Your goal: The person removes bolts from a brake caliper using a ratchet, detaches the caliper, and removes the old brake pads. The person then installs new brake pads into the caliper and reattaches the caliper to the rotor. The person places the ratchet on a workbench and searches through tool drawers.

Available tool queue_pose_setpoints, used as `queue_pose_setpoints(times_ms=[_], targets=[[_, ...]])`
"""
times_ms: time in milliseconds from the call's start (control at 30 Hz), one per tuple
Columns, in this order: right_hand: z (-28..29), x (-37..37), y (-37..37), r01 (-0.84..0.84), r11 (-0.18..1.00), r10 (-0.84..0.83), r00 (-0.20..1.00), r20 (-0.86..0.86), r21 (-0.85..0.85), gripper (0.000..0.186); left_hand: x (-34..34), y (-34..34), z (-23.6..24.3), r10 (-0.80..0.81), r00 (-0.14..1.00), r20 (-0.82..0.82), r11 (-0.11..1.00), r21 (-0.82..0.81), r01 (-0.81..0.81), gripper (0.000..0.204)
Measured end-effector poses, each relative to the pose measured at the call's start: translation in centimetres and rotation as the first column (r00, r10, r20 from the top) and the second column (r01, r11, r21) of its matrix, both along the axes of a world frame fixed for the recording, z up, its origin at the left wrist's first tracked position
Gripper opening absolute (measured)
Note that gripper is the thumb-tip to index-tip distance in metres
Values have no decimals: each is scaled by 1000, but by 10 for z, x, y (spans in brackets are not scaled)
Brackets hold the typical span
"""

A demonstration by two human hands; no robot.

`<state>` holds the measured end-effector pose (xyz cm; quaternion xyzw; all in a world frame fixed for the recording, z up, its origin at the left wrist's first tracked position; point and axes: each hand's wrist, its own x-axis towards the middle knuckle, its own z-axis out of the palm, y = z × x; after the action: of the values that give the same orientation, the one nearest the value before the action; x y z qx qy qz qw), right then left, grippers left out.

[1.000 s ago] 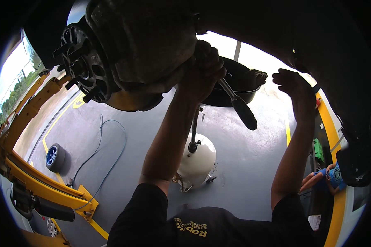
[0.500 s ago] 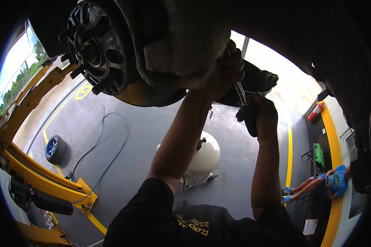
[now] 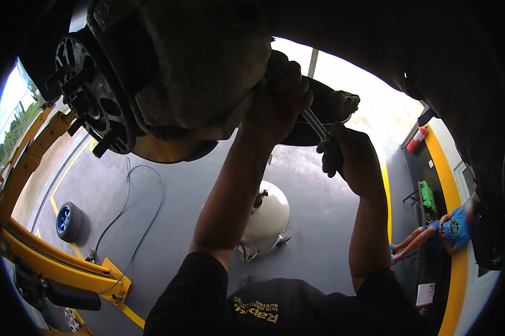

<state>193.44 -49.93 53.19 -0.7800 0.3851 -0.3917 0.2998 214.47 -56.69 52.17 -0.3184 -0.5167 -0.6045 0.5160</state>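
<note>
My left hand (image 3: 280, 98) is closed around the head end of a metal wrench, against the underside of a dirty metal housing (image 3: 196, 73). My right hand (image 3: 345, 157) grips the wrench's black handle, below its bright shaft (image 3: 317, 124), with fingers curled round it. To the left is a bare wheel hub (image 3: 93, 103) with protruding studs. Behind both hands hangs a dark rounded pan or part (image 3: 325, 103) with something crumpled at its rim. Where the wrench's head meets the housing is hidden by my left fingers.
A white tank (image 3: 272, 215) on wheels stands below. On the left are yellow lift arms (image 3: 51, 263), a loose wheel (image 3: 69, 221) and a hose (image 3: 162, 185). A seated person in blue (image 3: 451, 229) is at right, near a red extinguisher (image 3: 416, 140).
My right hand has come down from beside the pan onto the wrench handle. The housing and hub appear slightly lower and further left in view than half a second ago.
</note>
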Motion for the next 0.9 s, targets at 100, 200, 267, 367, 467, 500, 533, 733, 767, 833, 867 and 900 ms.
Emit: queue_pose_setpoints(times_ms=[100, 200, 267, 367, 467, 500, 533, 733, 767, 833, 867, 900], targets=[[22, -36, 4, 116, 989, -103, 985, 136, -93, 40, -2, -1, -3, 230, 971, 60, 966, 103, -235, 38], [30, -69, 15, 300, 728, -217, 954, 209, -617, 17, -8, 1, -4, 116, 993, 24, 984, 136, -118, 56], [-9, -42, 3, 382, 664, -456, 888, 56, -643, 44, -8, 2, -5, 67, 997, 33, 984, 164, -71, 59], [-28, -42, -5, 316, 915, -280, 945, 168, -252, 47, -5, 0, -7, 93, 990, 103, 986, 126, -105, 57], [-7, -68, 3, 307, 947, -271, 922, 278, -96, 42, -2, -6, -11, 76, 992, 97, 988, 124, -88, 53], [-15, -59, 0, 348, 923, -293, 911, 289, -162, 39, -1, -8, -11, 68, 993, 98, 993, 86, -76, 52], [-26, -51, -2, 315, 932, -256, 922, 291, -178, 37, 0, -10, -10, 72, 992, 105, 994, 73, -80, 50], [-82, 3, -12, 48, 980, -69, 993, 99, 194, 47, 8, 1, -7, 141, 968, 208, 964, 194, -182, 38], [-74, -5, -12, -20, 975, 8, 999, 54, 219, 49, 2, 2, -6, 125, 979, 158, 976, 159, -150, 38], [-35, -32, -11, -128, 983, 124, 992, 34, 135, 54, -14, 2, -4, -27, 1000, 14, 998, 53, 26, 38], [-14, -45, -10, -99, 995, 99, 995, 25, 13, 55, -21, 1, -3, 26, 998, -59, 989, 143, -18, 39], [1, -53, -10, -56, 990, 55, 998, -10, -127, 57, -27, 1, -2, 56, 990, -129, 980, 195, -31, 39]])
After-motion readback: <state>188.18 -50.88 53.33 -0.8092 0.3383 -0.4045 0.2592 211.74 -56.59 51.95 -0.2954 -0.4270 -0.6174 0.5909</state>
